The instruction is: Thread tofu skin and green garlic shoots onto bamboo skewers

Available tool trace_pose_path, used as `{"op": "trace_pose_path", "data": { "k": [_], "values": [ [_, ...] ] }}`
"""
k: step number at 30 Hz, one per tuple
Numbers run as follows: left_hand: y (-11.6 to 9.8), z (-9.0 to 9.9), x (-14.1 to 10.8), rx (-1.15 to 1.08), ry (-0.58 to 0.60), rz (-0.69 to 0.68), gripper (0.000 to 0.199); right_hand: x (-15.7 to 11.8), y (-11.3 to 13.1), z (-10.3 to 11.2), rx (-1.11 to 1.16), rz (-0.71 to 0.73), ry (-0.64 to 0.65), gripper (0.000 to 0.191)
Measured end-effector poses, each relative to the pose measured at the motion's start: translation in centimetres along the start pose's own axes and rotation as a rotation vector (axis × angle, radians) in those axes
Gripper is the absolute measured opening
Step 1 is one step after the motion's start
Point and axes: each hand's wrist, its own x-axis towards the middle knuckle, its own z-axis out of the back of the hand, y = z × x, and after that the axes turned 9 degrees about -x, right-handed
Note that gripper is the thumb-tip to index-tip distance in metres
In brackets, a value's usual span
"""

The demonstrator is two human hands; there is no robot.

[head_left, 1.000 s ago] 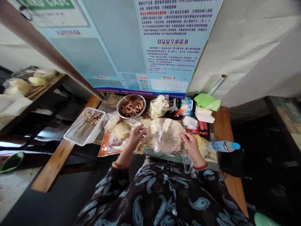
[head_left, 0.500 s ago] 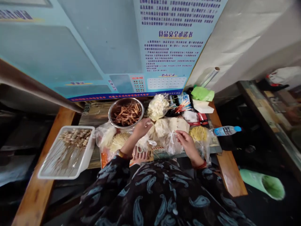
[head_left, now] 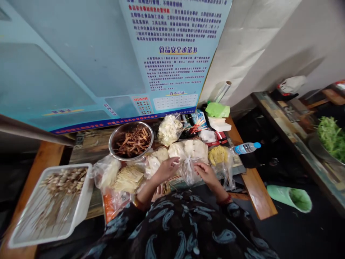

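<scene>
A clear plastic bag (head_left: 190,172) of pale, flat food lies at the table's front edge, its gathered top towards me. My right hand (head_left: 206,173) pinches the plastic on the bag's right side. On the left side, my left hand (head_left: 167,169) has its fingertips drawn together at the plastic; a small whitish bit shows there, too small to name. Left of it sit another bag of pale pieces (head_left: 155,162) and a bundle of enoki mushrooms (head_left: 129,178). To the right lies a bag of yellow food (head_left: 217,155).
A steel bowl (head_left: 110,144) of brown strips stands behind. At the left, a white tray (head_left: 88,180) holds skewered food. A bag of whitish pieces (head_left: 169,130), a water bottle (head_left: 246,148) and a green bag (head_left: 217,110) lie on the table. A green bin (head_left: 289,198) is at the lower right.
My left hand has come down and right to the bag's left side. My right hand stays at the bag. The view has turned rightwards, showing greens at the far right.
</scene>
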Motion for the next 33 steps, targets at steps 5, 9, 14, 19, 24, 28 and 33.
{"op": "trace_pose_path", "data": {
  "k": [5,9,14,19,24,28,33],
  "values": [
    [-0.5,-1.4,-4.8,-0.020,-0.084,0.126,0.041,0.7,1.0,-0.3,-0.031,0.044,0.141,0.041],
    [-1.2,-1.8,-7.0,-0.050,-0.252,0.210,0.043,0.8,1.8,0.0,-0.035,0.073,0.196,0.044],
    [-1.8,-1.8,-7.9,-0.037,-0.374,0.219,0.041,0.6,1.8,0.4,0.005,0.095,0.192,0.050],
    [-2.3,-2.0,-7.0,-0.024,-0.348,0.168,0.037,-0.1,2.0,1.5,0.045,0.091,0.133,0.052],
    [-2.8,-1.9,-5.2,-0.053,-0.297,0.109,0.041,-0.1,2.0,3.7,0.101,0.061,0.007,0.050],
    [-3.5,-1.3,-5.0,-0.023,-0.255,0.108,0.042,0.3,1.2,5.1,0.118,0.041,-0.052,0.047],
    [-3.1,0.1,-6.7,-0.005,-0.271,0.094,0.042,0.6,1.5,4.3,0.090,0.054,-0.037,0.049]
  ]
}}
